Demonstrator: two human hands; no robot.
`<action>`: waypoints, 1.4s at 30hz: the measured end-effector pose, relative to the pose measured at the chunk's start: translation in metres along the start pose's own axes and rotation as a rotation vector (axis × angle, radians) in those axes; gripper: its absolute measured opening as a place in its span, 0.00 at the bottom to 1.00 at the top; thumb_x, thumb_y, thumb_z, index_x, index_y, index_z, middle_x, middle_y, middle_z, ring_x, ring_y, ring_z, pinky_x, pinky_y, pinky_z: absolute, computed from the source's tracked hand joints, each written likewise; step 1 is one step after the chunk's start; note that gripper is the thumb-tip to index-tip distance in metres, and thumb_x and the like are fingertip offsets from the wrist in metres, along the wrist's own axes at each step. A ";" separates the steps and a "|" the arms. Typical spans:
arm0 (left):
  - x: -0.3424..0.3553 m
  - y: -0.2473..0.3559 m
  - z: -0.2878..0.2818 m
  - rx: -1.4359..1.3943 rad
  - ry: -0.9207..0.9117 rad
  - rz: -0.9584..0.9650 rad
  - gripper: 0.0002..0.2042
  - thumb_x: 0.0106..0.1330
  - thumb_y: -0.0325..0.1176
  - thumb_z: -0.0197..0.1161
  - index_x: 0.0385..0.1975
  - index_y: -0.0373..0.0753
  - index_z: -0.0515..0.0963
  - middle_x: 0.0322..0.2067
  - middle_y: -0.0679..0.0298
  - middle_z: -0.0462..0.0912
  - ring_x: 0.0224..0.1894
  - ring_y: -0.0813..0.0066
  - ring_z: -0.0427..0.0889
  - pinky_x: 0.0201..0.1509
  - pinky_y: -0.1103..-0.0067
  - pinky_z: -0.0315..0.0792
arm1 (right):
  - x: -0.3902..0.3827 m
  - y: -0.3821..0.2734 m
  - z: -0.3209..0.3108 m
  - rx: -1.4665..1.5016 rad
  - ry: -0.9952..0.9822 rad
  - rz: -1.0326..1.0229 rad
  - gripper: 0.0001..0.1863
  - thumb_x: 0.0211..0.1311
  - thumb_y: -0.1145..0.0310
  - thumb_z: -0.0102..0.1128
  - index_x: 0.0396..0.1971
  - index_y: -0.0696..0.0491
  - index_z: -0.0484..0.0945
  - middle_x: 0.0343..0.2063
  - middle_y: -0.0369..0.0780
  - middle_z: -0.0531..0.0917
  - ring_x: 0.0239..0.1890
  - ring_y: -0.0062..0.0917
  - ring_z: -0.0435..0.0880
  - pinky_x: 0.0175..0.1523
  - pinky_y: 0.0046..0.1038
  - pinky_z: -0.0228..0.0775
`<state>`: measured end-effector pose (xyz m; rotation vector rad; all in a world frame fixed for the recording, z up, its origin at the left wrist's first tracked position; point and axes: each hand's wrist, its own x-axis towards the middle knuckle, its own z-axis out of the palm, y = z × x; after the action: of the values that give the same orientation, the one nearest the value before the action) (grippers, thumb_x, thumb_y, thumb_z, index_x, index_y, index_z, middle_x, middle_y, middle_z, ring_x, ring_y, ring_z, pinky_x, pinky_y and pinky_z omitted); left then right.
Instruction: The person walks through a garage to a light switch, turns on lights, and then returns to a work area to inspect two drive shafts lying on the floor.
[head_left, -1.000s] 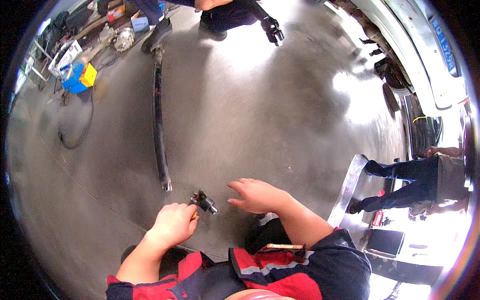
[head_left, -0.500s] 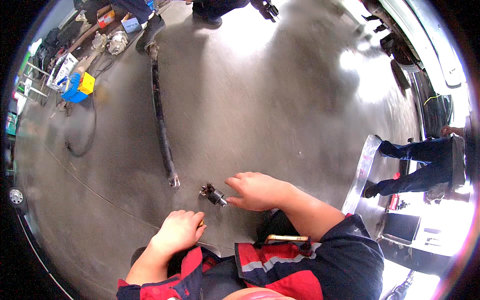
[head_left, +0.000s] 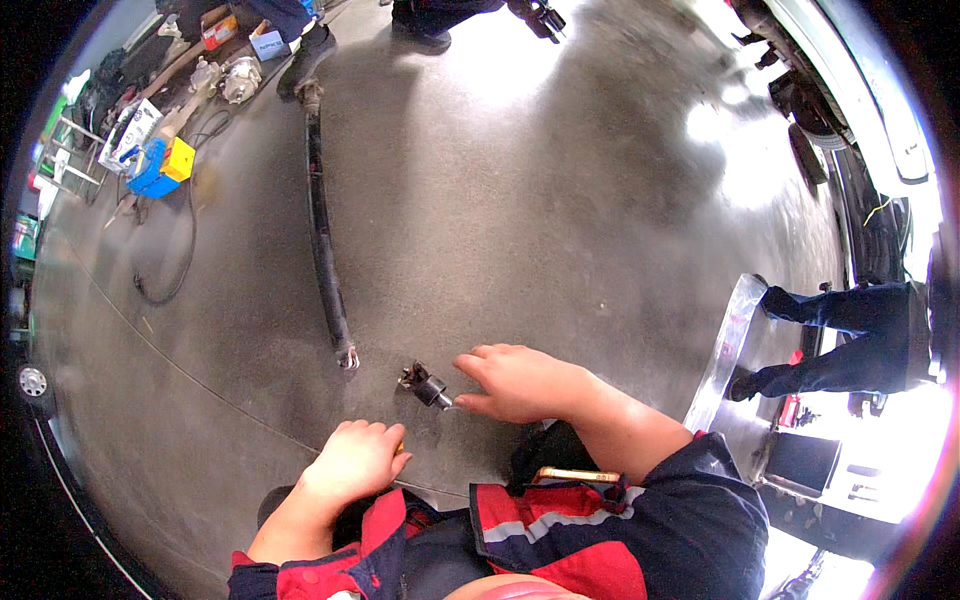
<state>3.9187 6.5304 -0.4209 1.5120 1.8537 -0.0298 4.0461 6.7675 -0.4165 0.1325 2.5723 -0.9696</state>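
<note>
My left hand [head_left: 362, 460] is closed, with a bit of a small yellow object [head_left: 400, 447] showing by the thumb and fingertips; the rest is hidden in the hand. To its upper right is a dark metal joint part [head_left: 427, 388] with a forked, greasy end and a bright silver stub. My right hand [head_left: 520, 384] is palm down beside it, thumb and fingers apart. The thumb tip is at the silver stub; whether they touch I cannot tell. A long black drive shaft [head_left: 322, 225] lies on the floor, its near end just left of the joint part.
Co-workers' dark legs [head_left: 830, 335] show at the right and shoes [head_left: 305, 62] at the top. A blue and yellow box [head_left: 163, 167], a cable [head_left: 190, 250], and metal parts [head_left: 240, 80] are at the upper left. A shiny metal strip [head_left: 727, 345] lies at the right.
The whole view has shifted slightly. My hands, the joint part and the shaft keep nearly the same places relative to one another.
</note>
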 end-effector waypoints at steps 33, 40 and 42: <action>-0.001 -0.009 0.005 -0.011 0.040 -0.002 0.12 0.60 0.43 0.59 0.30 0.40 0.75 0.26 0.55 0.81 0.32 0.53 0.81 0.38 0.62 0.74 | 0.006 -0.002 -0.001 -0.013 -0.111 0.049 0.25 0.62 0.55 0.56 0.49 0.61 0.70 0.42 0.52 0.78 0.49 0.46 0.77 0.53 0.40 0.69; -0.001 -0.008 0.004 0.003 0.039 0.012 0.12 0.60 0.44 0.59 0.30 0.40 0.75 0.27 0.55 0.82 0.33 0.54 0.81 0.39 0.63 0.74 | 0.005 -0.003 0.000 -0.010 -0.055 0.020 0.21 0.61 0.55 0.56 0.40 0.60 0.72 0.39 0.52 0.79 0.46 0.46 0.78 0.51 0.41 0.71; -0.002 -0.008 0.005 0.013 0.042 0.016 0.13 0.60 0.44 0.59 0.31 0.40 0.75 0.26 0.56 0.81 0.33 0.55 0.81 0.39 0.63 0.74 | 0.004 -0.004 -0.001 0.003 -0.058 0.021 0.21 0.60 0.55 0.57 0.40 0.60 0.72 0.39 0.52 0.79 0.46 0.46 0.78 0.51 0.41 0.71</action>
<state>3.9145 6.5247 -0.4266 1.5474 1.8774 -0.0019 4.0410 6.7653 -0.4151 0.1302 2.5120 -0.9553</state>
